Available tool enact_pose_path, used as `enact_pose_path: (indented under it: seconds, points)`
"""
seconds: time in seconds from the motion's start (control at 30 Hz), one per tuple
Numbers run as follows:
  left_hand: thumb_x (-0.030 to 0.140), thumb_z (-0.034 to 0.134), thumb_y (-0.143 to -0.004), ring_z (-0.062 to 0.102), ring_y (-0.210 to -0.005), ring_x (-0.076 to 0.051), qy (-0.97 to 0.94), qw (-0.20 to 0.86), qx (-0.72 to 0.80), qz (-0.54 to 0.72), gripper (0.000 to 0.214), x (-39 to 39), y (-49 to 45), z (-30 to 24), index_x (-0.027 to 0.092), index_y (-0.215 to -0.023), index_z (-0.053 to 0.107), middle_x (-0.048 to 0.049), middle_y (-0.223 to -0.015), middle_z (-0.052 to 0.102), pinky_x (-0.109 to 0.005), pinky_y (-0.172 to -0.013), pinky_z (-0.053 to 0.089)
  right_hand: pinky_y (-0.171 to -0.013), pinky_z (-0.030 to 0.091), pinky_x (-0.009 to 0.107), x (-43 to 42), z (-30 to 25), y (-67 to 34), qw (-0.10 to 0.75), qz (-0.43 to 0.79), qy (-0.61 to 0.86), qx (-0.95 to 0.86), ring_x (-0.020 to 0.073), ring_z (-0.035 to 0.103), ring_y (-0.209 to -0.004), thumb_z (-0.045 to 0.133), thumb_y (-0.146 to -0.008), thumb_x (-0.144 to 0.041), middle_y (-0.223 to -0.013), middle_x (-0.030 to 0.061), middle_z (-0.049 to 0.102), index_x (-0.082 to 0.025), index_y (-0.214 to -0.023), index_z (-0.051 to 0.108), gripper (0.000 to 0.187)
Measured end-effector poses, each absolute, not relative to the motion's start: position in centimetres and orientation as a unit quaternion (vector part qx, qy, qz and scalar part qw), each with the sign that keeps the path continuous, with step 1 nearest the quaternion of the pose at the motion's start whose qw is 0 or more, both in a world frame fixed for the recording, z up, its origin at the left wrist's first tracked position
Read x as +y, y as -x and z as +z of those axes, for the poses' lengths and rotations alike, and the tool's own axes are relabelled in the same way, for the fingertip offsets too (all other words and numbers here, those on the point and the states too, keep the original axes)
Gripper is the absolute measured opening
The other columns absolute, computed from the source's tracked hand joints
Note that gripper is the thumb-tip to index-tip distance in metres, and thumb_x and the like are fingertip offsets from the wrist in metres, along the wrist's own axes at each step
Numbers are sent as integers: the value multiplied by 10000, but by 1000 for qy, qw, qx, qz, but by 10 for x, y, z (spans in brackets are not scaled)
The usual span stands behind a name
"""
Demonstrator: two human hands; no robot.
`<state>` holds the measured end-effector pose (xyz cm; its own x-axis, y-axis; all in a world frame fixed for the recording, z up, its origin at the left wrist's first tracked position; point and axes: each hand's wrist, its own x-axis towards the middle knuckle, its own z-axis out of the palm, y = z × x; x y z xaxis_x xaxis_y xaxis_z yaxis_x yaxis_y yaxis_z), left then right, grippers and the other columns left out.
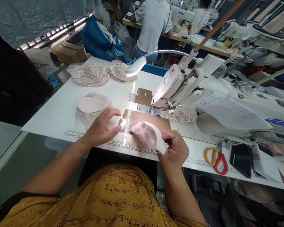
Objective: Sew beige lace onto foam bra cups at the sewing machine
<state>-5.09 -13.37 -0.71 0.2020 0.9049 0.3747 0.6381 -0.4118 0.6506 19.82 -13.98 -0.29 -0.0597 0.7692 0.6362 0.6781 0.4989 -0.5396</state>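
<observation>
My right hand (174, 146) pinches the edge of a pale pink bra cup (153, 132), with sheer lace hanging off its left side, above the table's front edge. To its left, my left hand (104, 126) is open, thumb and fingers apart, holding nothing. Just behind that hand, another pale cup piece (94, 104) lies on sheer fabric. The sewing machine's needle area (151, 109) is beyond the held piece, with brown tape (142, 116) on the table before it. A lace piece (182, 114) rests under the machine arm.
Lace cups (92, 75) are stacked at the table's far left. Red and yellow scissors (216, 159) and a black phone (241, 160) lie at the right. A lamp (136, 66) overhangs the back, where a blue bag (101, 39) stands. A co-worker (153, 23) sits beyond.
</observation>
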Motion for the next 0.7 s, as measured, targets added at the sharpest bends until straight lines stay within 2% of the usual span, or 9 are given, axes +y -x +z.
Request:
enact_pose_path:
  seconds: [0.07,0.1,0.13,0.23,0.3,0.43,0.53,0.7]
  points:
    - [344,652,-821,482,-1302,-291,-790,214,443,367,599,-139,36,-1,213,-1357,418,-129,-1441,475,-420,-1007,494,-566,455,258,-141,-3,-189,454,47,479,-749,147,597,-653,617,-782,-184,-724,-17,619,-263,-791,486,153]
    - [327,666,-803,470,-1321,-294,-803,220,416,366,681,-140,28,-1,210,-1404,368,-138,-1466,451,-430,-1047,472,-564,453,254,-142,-2,-184,448,52,461,-765,144,599,-649,604,-777,-178,-730,-16,625,-262,-791,490,142]
    - [291,648,-805,497,-1298,-287,-807,216,401,376,676,-139,21,-1,204,-1411,362,-141,-1444,477,-427,-1053,470,-560,451,251,-144,-1,-180,440,59,439,-781,141,600,-642,587,-775,-175,-739,-13,633,-261,-792,495,127]
    - [170,530,-837,641,-1042,-221,-781,185,415,429,378,-130,11,-9,195,-1214,545,-98,-1166,658,-353,-891,541,-542,450,242,-148,3,-178,414,71,390,-820,133,607,-617,545,-792,-181,-763,-6,652,-260,-789,515,85]
    - [118,484,-834,650,-901,-187,-764,170,436,445,240,-123,15,-14,191,-1023,614,-64,-985,680,-308,-788,538,-545,458,247,-149,5,-185,411,53,398,-819,137,622,-619,539,-807,-184,-757,-6,654,-263,-780,515,88]
    - [79,480,-803,611,-833,-162,-750,144,485,426,195,-119,34,-15,183,-897,615,-45,-922,653,-274,-733,490,-589,484,288,-146,5,-203,458,-11,441,-772,165,640,-642,567,-814,-173,-699,-18,629,-276,-786,490,132]
    - [98,532,-785,504,-608,-111,-718,133,548,408,124,-122,43,-16,187,-848,593,13,-739,594,-234,-588,415,-584,482,297,-143,0,-209,474,-12,469,-745,177,644,-669,592,-816,-167,-695,-18,614,-283,-797,472,168]
    - [211,589,-828,393,-527,-92,-672,230,580,399,46,-129,51,-22,190,-865,606,62,-592,426,-210,-512,333,-612,486,314,-139,-5,-205,483,-4,484,-729,185,635,-687,609,-831,-210,-693,-19,601,-282,-781,453,179]
